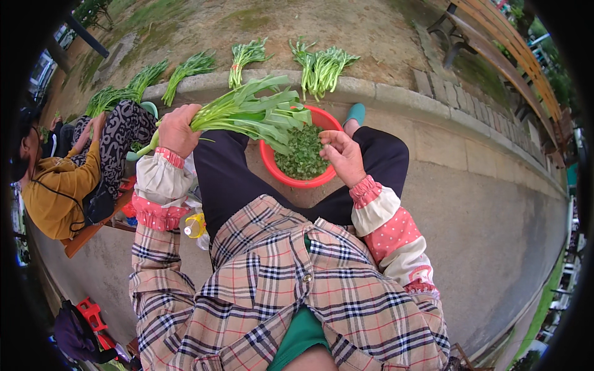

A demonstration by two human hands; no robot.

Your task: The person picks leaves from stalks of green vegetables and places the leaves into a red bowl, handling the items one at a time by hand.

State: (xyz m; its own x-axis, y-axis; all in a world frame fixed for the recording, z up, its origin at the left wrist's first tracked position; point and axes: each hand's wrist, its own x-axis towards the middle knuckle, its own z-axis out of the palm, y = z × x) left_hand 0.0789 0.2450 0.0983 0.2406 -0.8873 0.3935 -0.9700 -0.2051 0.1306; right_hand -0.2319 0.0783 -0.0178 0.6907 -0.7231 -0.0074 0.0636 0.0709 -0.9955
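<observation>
My left hand (178,130) grips a bunch of long-leaved green vegetables (250,111) by its pale stems. The leaves point to the right and overhang a red plastic basin (266,162) on the ground between my legs. Small torn green leaves (301,157) cover the inside of the basin; the bunch hides part of its far side. Over the basin's right side is my right hand (344,157), thumb and fingertips curled towards each other with a small gap. I see nothing between them. Both forearms wear pink-and-white sleeve covers.
Several bundles of greens (325,69) lie along the stone kerb (394,95). On the left, a person in a mustard top (65,185) sits on a wooden bench (97,225). A yellow-labelled bottle (195,225) stands by my left leg. Another wooden bench (506,60) is at upper right.
</observation>
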